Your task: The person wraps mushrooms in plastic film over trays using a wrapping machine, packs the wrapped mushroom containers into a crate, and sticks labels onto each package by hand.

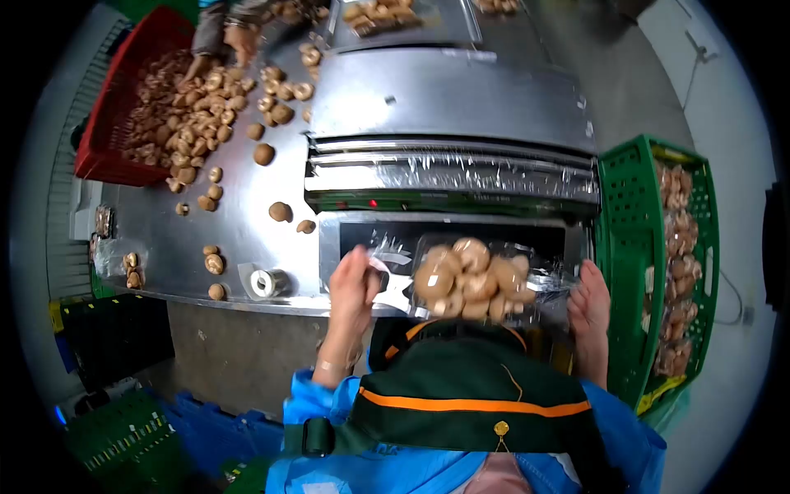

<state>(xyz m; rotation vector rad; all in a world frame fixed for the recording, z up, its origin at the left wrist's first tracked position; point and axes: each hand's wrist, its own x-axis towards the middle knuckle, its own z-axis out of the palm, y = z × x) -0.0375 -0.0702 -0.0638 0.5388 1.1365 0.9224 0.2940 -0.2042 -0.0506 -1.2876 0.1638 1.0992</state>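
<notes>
A tray of brown mushrooms (475, 280) under clear plastic film sits in front of me, over the dark plate of a wrapping machine (453, 177). My right hand (588, 300) is closed at the bunched end of the plastic film (551, 281), right of the tray. On the tray's left, my left hand (352, 284) is curled with thumb and fingers together, slightly blurred. A pale, shiny piece of film runs beside its thumb, and it seems pinched there. The film roll's bar on the machine lies just beyond the tray.
Loose mushrooms (280, 212) lie on the steel table (247, 181) at left, spilling from a red crate (103, 136). Another person's hands (239, 43) reach in there. A tape roll (265, 283) stands near the front edge. Wrapped packs fill a green crate (629, 272) at right.
</notes>
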